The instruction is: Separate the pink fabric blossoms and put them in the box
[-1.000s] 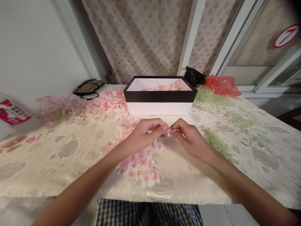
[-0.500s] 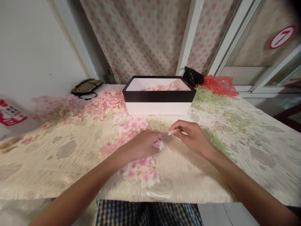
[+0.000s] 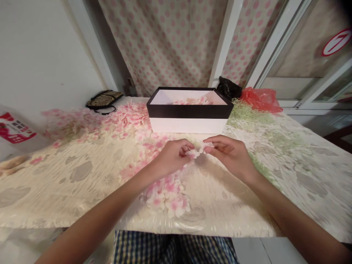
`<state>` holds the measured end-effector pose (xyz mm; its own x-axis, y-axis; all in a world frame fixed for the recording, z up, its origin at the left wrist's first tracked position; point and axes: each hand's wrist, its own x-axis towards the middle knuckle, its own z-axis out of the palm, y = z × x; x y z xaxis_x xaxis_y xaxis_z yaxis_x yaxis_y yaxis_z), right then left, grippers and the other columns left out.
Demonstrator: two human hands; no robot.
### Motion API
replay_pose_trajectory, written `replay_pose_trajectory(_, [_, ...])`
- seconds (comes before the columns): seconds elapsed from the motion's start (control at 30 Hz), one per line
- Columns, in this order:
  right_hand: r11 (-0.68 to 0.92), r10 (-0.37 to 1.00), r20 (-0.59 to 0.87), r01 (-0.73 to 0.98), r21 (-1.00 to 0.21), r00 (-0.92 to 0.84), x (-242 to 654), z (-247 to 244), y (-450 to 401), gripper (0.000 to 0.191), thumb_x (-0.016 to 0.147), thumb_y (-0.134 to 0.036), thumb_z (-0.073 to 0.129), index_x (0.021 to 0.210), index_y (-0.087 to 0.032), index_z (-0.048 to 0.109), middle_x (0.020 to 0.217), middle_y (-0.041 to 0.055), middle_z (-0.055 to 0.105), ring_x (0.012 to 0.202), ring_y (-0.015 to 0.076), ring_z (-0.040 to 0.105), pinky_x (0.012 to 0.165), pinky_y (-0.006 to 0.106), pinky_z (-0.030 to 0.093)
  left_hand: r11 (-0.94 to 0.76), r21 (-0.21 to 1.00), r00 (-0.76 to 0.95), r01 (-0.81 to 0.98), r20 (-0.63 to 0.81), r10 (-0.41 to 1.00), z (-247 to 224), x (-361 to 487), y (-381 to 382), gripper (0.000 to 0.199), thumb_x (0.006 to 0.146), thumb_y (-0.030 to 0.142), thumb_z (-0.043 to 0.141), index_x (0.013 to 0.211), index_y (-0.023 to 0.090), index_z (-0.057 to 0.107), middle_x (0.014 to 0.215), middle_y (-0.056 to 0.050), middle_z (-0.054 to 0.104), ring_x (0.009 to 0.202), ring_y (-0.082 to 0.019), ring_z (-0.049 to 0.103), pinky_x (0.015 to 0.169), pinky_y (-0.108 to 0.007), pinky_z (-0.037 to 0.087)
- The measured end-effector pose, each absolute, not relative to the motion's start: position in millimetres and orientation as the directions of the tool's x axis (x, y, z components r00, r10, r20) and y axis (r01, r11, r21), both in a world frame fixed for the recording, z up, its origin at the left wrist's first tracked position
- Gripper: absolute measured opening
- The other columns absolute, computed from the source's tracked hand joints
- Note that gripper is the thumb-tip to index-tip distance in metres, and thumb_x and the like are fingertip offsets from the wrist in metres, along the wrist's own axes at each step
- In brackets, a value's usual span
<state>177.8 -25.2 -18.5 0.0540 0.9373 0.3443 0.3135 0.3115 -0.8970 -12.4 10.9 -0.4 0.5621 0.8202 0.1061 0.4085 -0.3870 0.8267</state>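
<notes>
Your left hand [image 3: 176, 154] has its grip pinched on a pink-white blossom [image 3: 192, 153], your right hand [image 3: 231, 153] on a paler petal piece [image 3: 206, 146], both above the desk [image 3: 233, 216] (whether they touch, I can't tell). You seem mid-way through fine petal handling, which calls for a light pinch. Loose flowers [image 3: 169, 194] crowd your left wrist; the box [image 3: 189, 125] stands just beyond.

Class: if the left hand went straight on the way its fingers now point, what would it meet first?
Most likely the left hand would meet the pale petals in the right hand, just ahead; depth makes the exact gap hard to judge.
</notes>
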Motion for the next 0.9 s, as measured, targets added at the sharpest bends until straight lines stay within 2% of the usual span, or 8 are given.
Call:
replay_pose_trajectory(0.1, [0.369, 0.922, 0.387, 0.322, -0.872, -0.011, 178.2, -18.9, -28.9, 0.010, 0.075, -0.015, 0.066, 0.080, -0.024, 0.070, 0.079, -0.0006, 0.071, 0.072, 0.0142, 0.065, 0.066, 0.027, 0.050, -0.294, 0.885, 0.484, 0.361, 0.092, 0.870, 3.3, -10.5, 10.7, 0.010, 0.077, 0.018, 0.062, 0.083, 0.011, 0.062, 0.075, -0.004, 0.064, 0.067, -0.012, 0.058, 0.062, -0.023, 0.043])
replay_pose_trajectory(0.17, [0.453, 0.890, 0.443, 0.331, -0.828, -0.110, 178.7, -20.3, -30.1, 0.019, 0.076, -0.008, 0.061, 0.078, -0.024, 0.070, 0.079, -0.0013, 0.069, 0.073, 0.0130, 0.064, 0.067, 0.026, 0.049, -0.271, 0.914, 0.479, 0.303, 0.099, 0.872, 4.3, -10.0, 10.1, 0.008, 0.077, 0.018, 0.062, 0.079, 0.010, 0.062, 0.070, -0.003, 0.063, 0.064, -0.011, 0.058, 0.060, -0.022, 0.042])
replay_pose_trajectory(0.27, [0.610, 0.791, 0.571, 0.358, -0.707, -0.219, 179.9, -23.2, -29.2, 0.026, 0.075, -0.002, 0.058, 0.080, -0.025, 0.069, 0.089, 0.0006, 0.062, 0.086, 0.0138, 0.061, 0.076, 0.028, 0.047, -0.282, 0.935, 0.522, 0.215, 0.134, 0.842, 4.3, -10.0, 8.6, 0.010, 0.079, 0.020, 0.061, 0.078, 0.010, 0.062, 0.073, -0.004, 0.064, 0.066, -0.011, 0.059, 0.061, -0.021, 0.043])
replay_pose_trajectory(0.37, [0.664, 0.739, 0.628, 0.419, -0.620, -0.242, 180.3, -25.7, -27.3, 0.024, 0.075, -0.002, 0.059, 0.081, -0.023, 0.068, 0.102, 0.0033, 0.057, 0.101, 0.0163, 0.058, 0.086, 0.032, 0.044, -0.318, 0.930, 0.567, 0.182, 0.165, 0.807, 4.1, -10.3, 7.1, 0.012, 0.082, 0.023, 0.060, 0.082, 0.011, 0.062, 0.076, -0.004, 0.065, 0.069, -0.011, 0.060, 0.065, -0.021, 0.045])
replay_pose_trajectory(0.47, [0.657, 0.751, 0.609, 0.395, -0.643, -0.257, 178.8, -27.3, -27.2, 0.021, 0.075, -0.004, 0.061, 0.082, -0.023, 0.066, 0.105, 0.0028, 0.061, 0.099, 0.0157, 0.060, 0.085, 0.031, 0.046, -0.354, 0.917, 0.606, 0.183, 0.178, 0.775, 4.4, -10.5, 5.4, 0.013, 0.084, 0.024, 0.058, 0.085, 0.011, 0.062, 0.078, -0.004, 0.065, 0.071, -0.011, 0.060, 0.066, -0.022, 0.044])
replay_pose_trajectory(0.6, [0.640, 0.764, 0.600, 0.393, -0.661, -0.235, 175.9, -27.1, -29.5, 0.018, 0.075, -0.005, 0.061, 0.079, -0.023, 0.062, 0.093, 0.0002, 0.065, 0.087, 0.0134, 0.063, 0.074, 0.026, 0.048, -0.379, 0.905, 0.635, 0.192, 0.180, 0.751, 5.4, -10.4, 4.2, 0.012, 0.086, 0.021, 0.054, 0.088, 0.011, 0.061, 0.082, -0.004, 0.065, 0.074, -0.012, 0.060, 0.067, -0.022, 0.044])
replay_pose_trajectory(0.8, [0.638, 0.766, 0.595, 0.393, -0.662, -0.242, 175.4, -26.0, -31.1, 0.019, 0.073, -0.003, 0.060, 0.076, -0.021, 0.057, 0.087, -0.0005, 0.062, 0.080, 0.0129, 0.061, 0.070, 0.026, 0.045, -0.427, 0.883, 0.671, 0.193, 0.199, 0.714, 4.0, -10.7, 4.1, 0.011, 0.087, 0.016, 0.050, 0.090, 0.012, 0.060, 0.085, -0.004, 0.065, 0.078, -0.012, 0.061, 0.071, -0.023, 0.046])
replay_pose_trajectory(0.9, [0.594, 0.803, 0.549, 0.381, -0.709, -0.231, 174.7, -28.0, -30.8, 0.019, 0.074, -0.004, 0.058, 0.079, -0.022, 0.053, 0.084, -0.0015, 0.059, 0.079, 0.0133, 0.059, 0.070, 0.027, 0.045, -0.488, 0.852, 0.702, 0.192, 0.228, 0.675, 2.2, -11.5, 1.8, 0.011, 0.087, 0.014, 0.049, 0.090, 0.013, 0.059, 0.087, -0.003, 0.065, 0.082, -0.012, 0.063, 0.073, -0.022, 0.046])
